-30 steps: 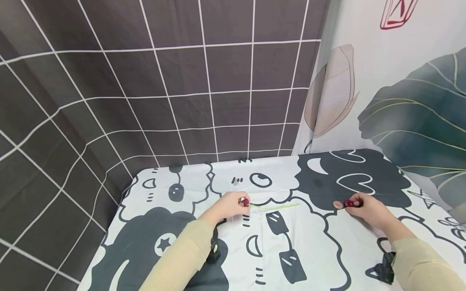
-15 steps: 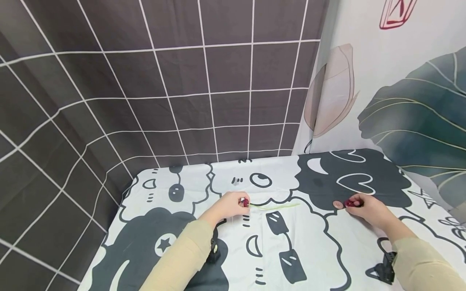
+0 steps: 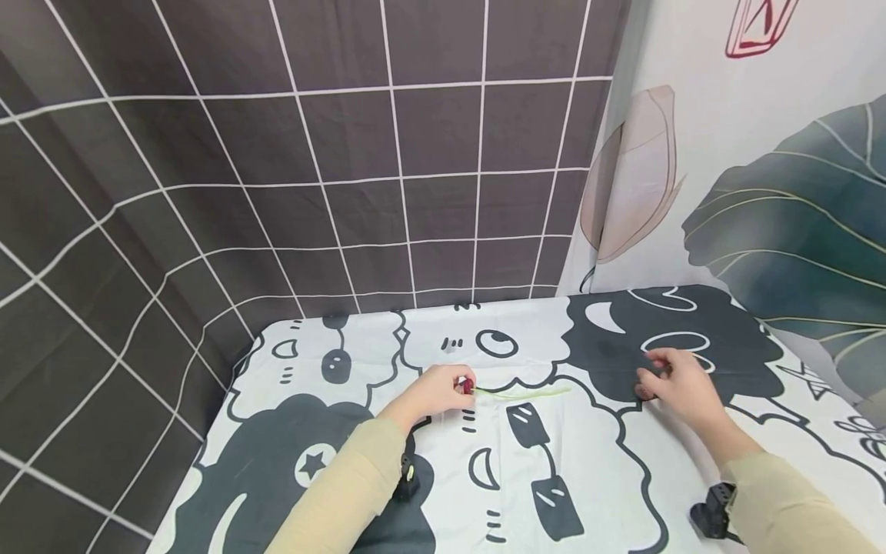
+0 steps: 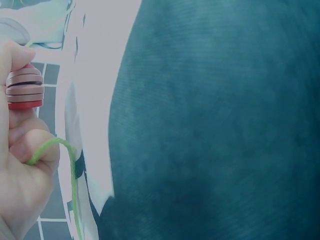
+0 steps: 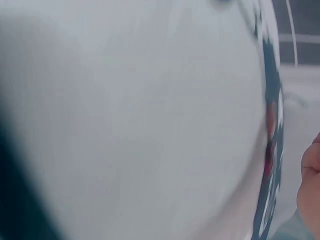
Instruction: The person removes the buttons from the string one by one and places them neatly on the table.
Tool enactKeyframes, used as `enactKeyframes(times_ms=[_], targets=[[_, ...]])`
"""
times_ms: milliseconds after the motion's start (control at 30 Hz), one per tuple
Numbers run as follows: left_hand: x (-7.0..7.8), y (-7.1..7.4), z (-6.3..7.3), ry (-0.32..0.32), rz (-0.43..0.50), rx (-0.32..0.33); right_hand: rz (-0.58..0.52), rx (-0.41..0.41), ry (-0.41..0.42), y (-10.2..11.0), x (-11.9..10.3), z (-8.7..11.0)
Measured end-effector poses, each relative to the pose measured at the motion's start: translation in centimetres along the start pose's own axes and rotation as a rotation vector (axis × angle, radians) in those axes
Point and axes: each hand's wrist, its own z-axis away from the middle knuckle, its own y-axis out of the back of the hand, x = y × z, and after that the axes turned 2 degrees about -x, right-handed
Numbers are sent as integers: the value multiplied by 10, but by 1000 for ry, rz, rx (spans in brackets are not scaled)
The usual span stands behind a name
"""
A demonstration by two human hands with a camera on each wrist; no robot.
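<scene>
My left hand (image 3: 439,388) pinches a small stack of round, button-like discs (image 4: 25,92), pink-brown with a bright red one at the bottom. A light green cord (image 3: 526,396) trails rightward from that hand across the cloth; in the left wrist view the cord (image 4: 74,185) comes out below the curled fingers. My right hand (image 3: 681,385) is over the dark printed patch at the right, thumb and index finger apart. In the right wrist view, a dark red piece (image 5: 269,159) and a brownish-pink piece (image 5: 270,120) show low on the cloth; the hand hides them in the head view.
A white cloth (image 3: 588,477) with dark cartoon prints covers the tabletop. Behind it hangs a dark grid-patterned curtain (image 3: 443,208), and a leaf-print curtain (image 3: 782,208) hangs at the right. Black wrist cameras sit on both forearms.
My right hand has let go of the dark red piece and moved slightly left and up, its fingers spreading over the pink disc's spot. My left hand has stayed still.
</scene>
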Motion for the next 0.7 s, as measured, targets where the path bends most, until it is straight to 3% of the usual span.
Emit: enactKeyframes(times_ms=[333, 700], targets=[[1, 1, 1, 1, -31, 11, -67, -86, 72, -33, -45, -11], [2, 1, 0, -1, -34, 14, -154, -230, 110, -45, -58, -13]])
